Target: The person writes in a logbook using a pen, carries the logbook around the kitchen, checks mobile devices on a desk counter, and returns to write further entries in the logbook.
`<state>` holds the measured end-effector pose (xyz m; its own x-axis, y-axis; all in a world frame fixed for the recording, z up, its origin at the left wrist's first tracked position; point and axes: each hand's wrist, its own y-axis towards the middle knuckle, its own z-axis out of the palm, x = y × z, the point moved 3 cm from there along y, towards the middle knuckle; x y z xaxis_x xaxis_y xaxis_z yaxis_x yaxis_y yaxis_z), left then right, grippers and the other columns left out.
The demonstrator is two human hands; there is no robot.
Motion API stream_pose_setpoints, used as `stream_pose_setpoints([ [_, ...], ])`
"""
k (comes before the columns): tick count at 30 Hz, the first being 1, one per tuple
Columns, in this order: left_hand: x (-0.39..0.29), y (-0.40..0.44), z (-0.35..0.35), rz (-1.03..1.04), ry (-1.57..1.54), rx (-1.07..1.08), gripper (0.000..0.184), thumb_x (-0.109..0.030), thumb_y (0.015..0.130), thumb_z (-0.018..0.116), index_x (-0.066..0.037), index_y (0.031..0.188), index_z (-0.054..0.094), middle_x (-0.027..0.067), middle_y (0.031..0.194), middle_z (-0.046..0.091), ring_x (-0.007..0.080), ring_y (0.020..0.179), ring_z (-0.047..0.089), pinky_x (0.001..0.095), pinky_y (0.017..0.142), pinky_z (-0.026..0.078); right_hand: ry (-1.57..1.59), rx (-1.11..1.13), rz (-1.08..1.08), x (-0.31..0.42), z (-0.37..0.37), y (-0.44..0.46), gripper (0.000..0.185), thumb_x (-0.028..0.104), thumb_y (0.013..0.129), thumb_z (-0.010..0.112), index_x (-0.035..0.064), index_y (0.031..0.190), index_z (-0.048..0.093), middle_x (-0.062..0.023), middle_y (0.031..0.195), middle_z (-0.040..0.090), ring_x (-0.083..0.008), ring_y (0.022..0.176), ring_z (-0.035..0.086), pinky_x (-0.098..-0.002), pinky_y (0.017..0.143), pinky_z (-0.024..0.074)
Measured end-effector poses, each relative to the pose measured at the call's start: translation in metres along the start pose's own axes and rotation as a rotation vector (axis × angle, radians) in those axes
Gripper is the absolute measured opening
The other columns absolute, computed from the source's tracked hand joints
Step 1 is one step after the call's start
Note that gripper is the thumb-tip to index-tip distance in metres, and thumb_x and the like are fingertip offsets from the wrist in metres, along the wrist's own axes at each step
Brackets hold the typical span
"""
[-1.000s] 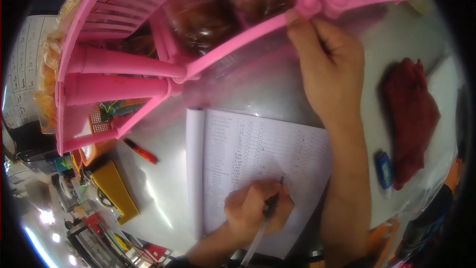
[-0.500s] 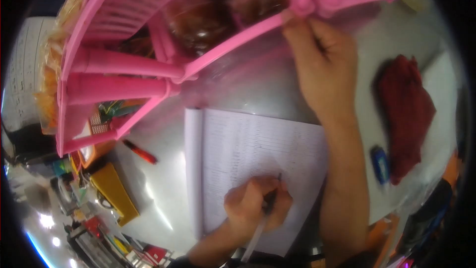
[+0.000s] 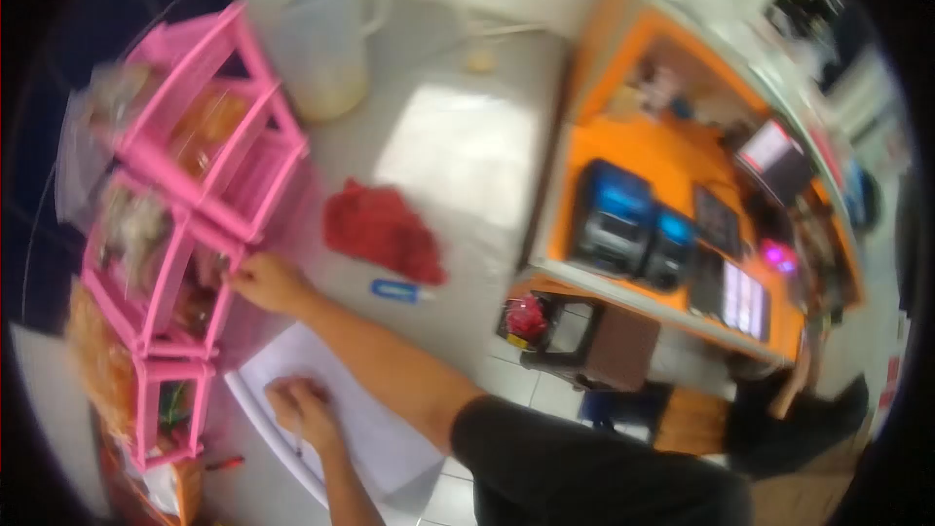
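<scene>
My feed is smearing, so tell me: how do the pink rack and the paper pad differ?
The pink rack stands up; the paper pad lies flat. The rack is divided into open compartments; the pad is white, one edge curled. The rack is larger than the pad. Both are on the gray table.

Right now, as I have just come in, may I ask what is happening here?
One person is at work. The left hand is on the white paper, seemingly gripping a pen. The right hand is at the edge of the pink rack. Nearby lie a red cloth and a small blue item. Any writing is too blurred to read.
</scene>
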<state>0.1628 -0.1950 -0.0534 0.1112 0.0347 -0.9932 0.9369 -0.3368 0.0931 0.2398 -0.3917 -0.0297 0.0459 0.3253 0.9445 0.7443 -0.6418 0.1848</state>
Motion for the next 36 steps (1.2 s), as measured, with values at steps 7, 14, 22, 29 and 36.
stream_pose_setpoints([
  [7,0.014,0.011,-0.004,0.046,-0.039,0.033,0.018,-0.024,0.103,0.047,-0.010,0.093,0.047,-0.0017,0.069,0.044,0.0080,0.055,0.042,0.0230,0.046,0.036,-0.101,0.060,-0.012,0.057,-0.150,-0.255,0.056,0.050,0.099,0.054,0.0043,0.067,0.059,-0.0196,0.064,0.059,-0.0404,0.060,0.058,-0.0512,0.059,0.0425],
  [14,0.063,0.053,-0.030,0.050,0.009,0.020,0.024,-0.030,0.105,0.047,-0.008,0.096,0.048,0.0009,0.070,0.048,0.0105,0.055,0.046,0.0240,0.046,0.037,-0.436,-0.338,0.872,0.010,-0.341,-0.632,0.046,0.044,0.103,0.046,0.0062,0.094,0.069,-0.0243,0.096,0.068,-0.0446,0.092,0.065,-0.0525,0.081,0.0497],
  [22,0.068,-0.114,0.003,0.170,0.412,-0.019,0.043,-0.036,0.105,0.051,0.005,0.115,0.057,0.0158,0.089,0.060,0.0240,0.070,0.057,0.0357,0.062,0.050,-0.396,-1.125,0.890,-0.012,-0.519,-0.767,0.026,0.028,0.096,0.058,0.0028,0.095,0.065,-0.0206,0.084,0.071,-0.0420,0.083,0.069,-0.0501,0.073,0.0527],
  [29,0.035,-0.419,0.111,-0.361,0.253,0.504,0.039,-0.042,0.103,0.052,-0.003,0.103,0.059,0.0092,0.083,0.061,0.0238,0.070,0.062,0.0384,0.056,0.051,-0.518,-1.074,0.840,-0.030,-0.659,-0.754,0.024,0.027,0.095,0.057,0.0066,0.102,0.067,-0.0194,0.090,0.070,-0.0385,0.089,0.069,-0.0475,0.077,0.0524],
  [36,0.093,-0.418,-0.041,-0.645,0.523,0.249,0.045,-0.045,0.101,0.054,-0.001,0.105,0.063,0.0129,0.092,0.066,0.0223,0.069,0.064,0.0379,0.065,0.056,-0.798,-0.896,0.784,-0.051,-0.686,-0.767,0.026,0.024,0.096,0.053,0.0111,0.116,0.065,-0.0179,0.102,0.069,-0.0386,0.091,0.068,-0.0489,0.079,0.0535],
])
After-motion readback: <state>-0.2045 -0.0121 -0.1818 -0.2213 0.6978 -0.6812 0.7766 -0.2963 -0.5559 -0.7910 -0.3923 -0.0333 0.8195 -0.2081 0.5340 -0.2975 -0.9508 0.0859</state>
